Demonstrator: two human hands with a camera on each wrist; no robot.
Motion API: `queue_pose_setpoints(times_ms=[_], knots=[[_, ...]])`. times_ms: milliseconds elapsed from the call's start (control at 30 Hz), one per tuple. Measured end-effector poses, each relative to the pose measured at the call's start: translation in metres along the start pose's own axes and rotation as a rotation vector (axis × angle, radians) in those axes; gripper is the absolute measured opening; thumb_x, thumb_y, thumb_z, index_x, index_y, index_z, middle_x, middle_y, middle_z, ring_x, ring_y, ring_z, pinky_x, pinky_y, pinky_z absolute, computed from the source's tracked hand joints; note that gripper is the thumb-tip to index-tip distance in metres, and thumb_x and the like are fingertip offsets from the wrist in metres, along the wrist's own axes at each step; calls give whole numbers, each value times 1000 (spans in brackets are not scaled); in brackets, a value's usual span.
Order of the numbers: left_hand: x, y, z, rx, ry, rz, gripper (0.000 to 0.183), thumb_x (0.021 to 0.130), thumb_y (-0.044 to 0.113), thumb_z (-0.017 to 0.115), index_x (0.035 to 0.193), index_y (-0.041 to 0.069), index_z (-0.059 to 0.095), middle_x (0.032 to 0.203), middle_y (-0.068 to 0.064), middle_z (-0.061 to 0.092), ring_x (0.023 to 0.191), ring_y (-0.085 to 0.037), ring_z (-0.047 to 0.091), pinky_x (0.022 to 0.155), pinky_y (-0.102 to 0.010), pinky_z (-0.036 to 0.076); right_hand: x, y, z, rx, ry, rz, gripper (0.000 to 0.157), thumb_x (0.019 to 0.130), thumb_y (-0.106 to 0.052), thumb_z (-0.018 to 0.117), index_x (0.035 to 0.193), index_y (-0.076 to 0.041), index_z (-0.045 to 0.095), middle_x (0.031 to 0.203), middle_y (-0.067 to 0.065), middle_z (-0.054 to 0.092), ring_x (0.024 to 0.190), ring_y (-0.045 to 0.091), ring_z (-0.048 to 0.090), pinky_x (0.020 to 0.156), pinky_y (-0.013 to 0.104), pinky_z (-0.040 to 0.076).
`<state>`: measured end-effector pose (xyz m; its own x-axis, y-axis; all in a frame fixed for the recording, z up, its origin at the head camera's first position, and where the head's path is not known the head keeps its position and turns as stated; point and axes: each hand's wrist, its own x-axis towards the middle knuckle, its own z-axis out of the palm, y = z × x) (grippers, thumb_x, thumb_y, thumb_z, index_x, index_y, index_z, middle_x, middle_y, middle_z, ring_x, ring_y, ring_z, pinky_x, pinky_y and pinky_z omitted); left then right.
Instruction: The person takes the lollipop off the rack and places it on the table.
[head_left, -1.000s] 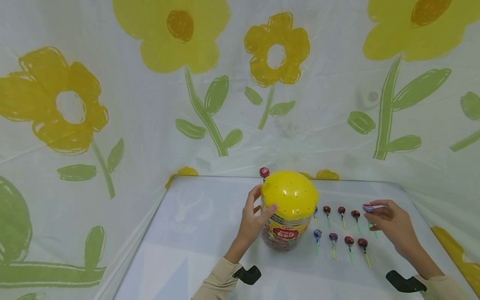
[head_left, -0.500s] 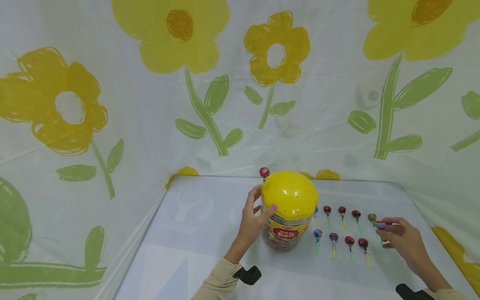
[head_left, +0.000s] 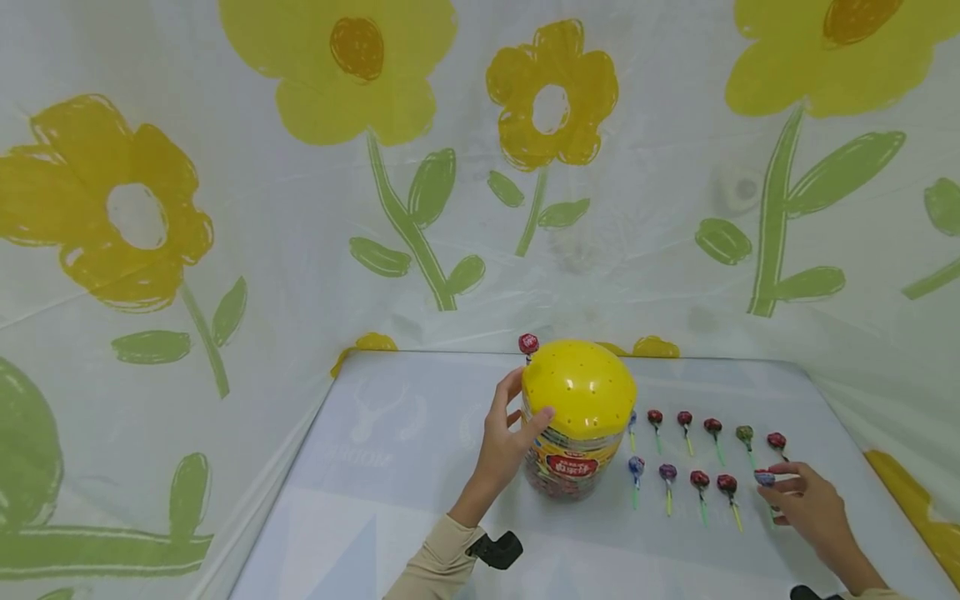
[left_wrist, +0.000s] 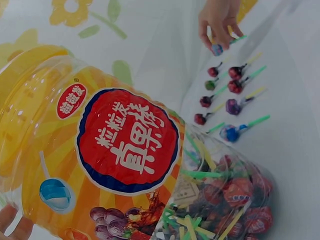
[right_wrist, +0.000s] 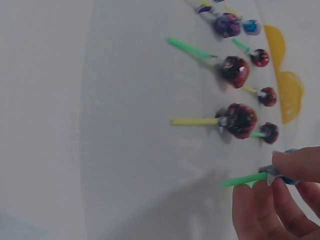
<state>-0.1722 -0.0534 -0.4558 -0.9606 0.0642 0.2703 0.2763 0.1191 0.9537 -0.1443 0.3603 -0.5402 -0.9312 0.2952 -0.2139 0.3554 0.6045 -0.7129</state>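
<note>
A clear candy jar (head_left: 566, 479) with a yellow lid (head_left: 581, 387) stands on the table, lollipops visible through its lower wall in the left wrist view. My left hand (head_left: 498, 446) grips the jar near its top from the left side, thumb against the lid. My right hand (head_left: 813, 504) pinches a blue-wrapped lollipop (head_left: 764, 477) by its head, with the green stick (right_wrist: 245, 179) pointing out in the right wrist view. It is above the table, at the right end of the nearer row of lollipops. Nearest to it lies a dark red lollipop (head_left: 727, 483) with a yellow stick.
Two rows of lollipops lie on the white table (head_left: 420, 517) right of the jar. The farther row ends with a green lollipop (head_left: 744, 433) and a red lollipop (head_left: 776, 440). Another red lollipop (head_left: 528, 343) shows behind the jar. A flower-print curtain (head_left: 637, 250) surrounds the table.
My right hand has moved from the farther row toward the nearer row, carrying the blue lollipop. The green and red lollipops it covered now show. My left hand has stayed on the jar.
</note>
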Motion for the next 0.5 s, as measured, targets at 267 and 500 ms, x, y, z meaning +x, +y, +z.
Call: queue_pose_setpoints(times_ms=[267, 500], knots=[[-1, -2, -1, -8, -3, 11, 59, 80, 40, 57, 131, 34, 29, 133, 13, 33, 120, -12, 30, 90, -49, 34, 2, 9, 11, -96, 24, 70, 50, 72, -14, 69, 109, 6, 40, 80, 20, 57, 57, 17, 52, 45, 28, 46], [0, -2, -1, -4, -4, 11, 59, 80, 40, 57, 131, 35, 28, 133, 15, 33, 120, -10, 30, 90, -47, 34, 5, 20, 18, -128, -11, 138, 49, 72, -11, 66, 109, 6, 39, 76, 16, 57, 58, 20, 50, 47, 31, 42]])
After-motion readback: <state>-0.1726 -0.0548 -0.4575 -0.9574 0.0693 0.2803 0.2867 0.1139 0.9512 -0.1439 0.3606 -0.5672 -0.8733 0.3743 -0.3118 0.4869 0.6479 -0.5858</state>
